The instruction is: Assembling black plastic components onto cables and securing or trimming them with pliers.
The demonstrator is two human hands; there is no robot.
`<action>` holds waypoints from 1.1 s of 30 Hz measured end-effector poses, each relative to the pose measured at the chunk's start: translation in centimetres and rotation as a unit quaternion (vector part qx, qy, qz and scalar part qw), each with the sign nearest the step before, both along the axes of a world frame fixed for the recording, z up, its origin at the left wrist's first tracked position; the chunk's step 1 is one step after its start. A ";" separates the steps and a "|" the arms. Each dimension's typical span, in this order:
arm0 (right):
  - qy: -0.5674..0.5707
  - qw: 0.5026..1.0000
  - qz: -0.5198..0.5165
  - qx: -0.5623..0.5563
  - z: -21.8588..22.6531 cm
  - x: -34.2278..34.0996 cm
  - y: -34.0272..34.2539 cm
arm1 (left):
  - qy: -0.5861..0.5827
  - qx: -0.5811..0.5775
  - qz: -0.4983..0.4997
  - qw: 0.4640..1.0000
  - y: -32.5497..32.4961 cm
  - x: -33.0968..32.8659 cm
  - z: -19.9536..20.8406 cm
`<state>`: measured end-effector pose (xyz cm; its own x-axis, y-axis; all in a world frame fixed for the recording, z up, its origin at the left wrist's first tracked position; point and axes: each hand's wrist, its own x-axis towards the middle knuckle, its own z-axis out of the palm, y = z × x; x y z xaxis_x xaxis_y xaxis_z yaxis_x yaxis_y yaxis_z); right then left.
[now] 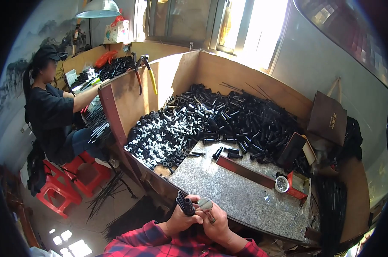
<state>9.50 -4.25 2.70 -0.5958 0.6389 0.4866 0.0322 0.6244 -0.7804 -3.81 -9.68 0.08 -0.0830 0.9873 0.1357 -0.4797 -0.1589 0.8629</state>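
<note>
Close to my body, my left hand [180,220] is closed round a bundle of thin black rods [180,198] and a black ribbed tubular piece [188,207]. Right beside it, my right hand [217,222] is closed with its fingertips against the left one's. It grips a small metal tool [211,217], whose exact kind I cannot make out. A pale round disc [205,203] shows at the top of the right fingers. Past both hands lies a speckled grey work slab [202,171]. A great heap of black tubular parts [254,124] rises behind it, with small black ring-like pieces [155,137] at its left.
On the slab are a dark red bar [245,172], a white cup of small bits [282,184] and a red box [297,186]. Pliers [147,75] hang on the wooden partition [129,98]. Leftward, a co-worker [52,103] sits near red stools [57,188]. Black rods [331,205] hang at right.
</note>
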 end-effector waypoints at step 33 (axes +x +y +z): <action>-0.018 1.000 -0.019 0.007 -0.4 -1.7 0.3 | 0.083 0.024 0.000 0.996 0.2 -2.1 -2.3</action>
